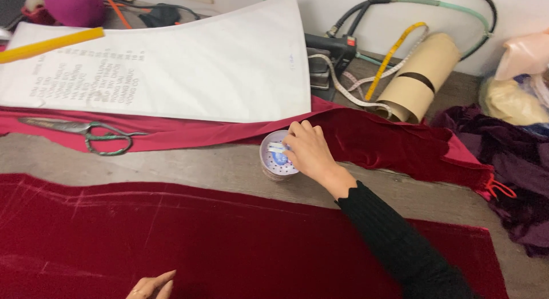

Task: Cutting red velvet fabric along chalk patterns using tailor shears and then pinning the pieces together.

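Head view: your right hand reaches into one small round white tub on the bare table strip, fingertips pinched together on a small blue-white piece inside. Your left hand rests on the near velvet, fingers loosely apart, empty. Two red velvet pieces, one pair of scissors, one paper pattern, one cardboard roll.

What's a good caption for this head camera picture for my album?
Right hand reaches into a small round white tin beside dark red velvet cloth.
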